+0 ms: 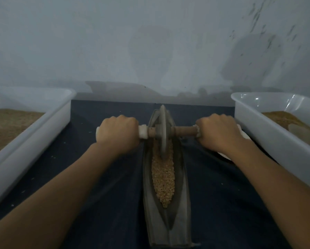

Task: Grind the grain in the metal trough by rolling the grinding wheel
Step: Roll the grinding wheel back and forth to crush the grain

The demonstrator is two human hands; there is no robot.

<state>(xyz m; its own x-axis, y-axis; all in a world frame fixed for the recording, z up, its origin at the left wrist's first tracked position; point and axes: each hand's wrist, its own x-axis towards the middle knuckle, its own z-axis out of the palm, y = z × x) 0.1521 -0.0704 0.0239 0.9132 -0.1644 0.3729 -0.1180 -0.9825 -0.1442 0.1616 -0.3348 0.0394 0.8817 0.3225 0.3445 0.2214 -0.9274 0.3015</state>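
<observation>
- Along the middle of the dark blue cloth [104,203] on the bench: a long, narrow, boat-shaped grey metal trough [166,230], pointing away toward the wall.
- Inside the trough's groove: a strip of tan grain [163,178], reaching from the near half up to the wheel.
- At the far end of the trough: a thin grey metal grinding wheel [162,130], upright on edge, lower rim down in the grain.
- Through the wheel's hub: a brown wooden axle [183,131], level, crosswise to the trough, with white wrapped handles at both ends.
- Left hand [117,132] knuckles-up, fingers clenched round the left handle.
- Right hand [219,131] likewise, fingers clenched round the right handle.
- At far left: a white plastic tub [35,132] holding pale brown meal.
- At far right: a second white plastic tub [269,126] with a thinner brown layer.
- Behind everything: a stained grey wall [150,42].
</observation>
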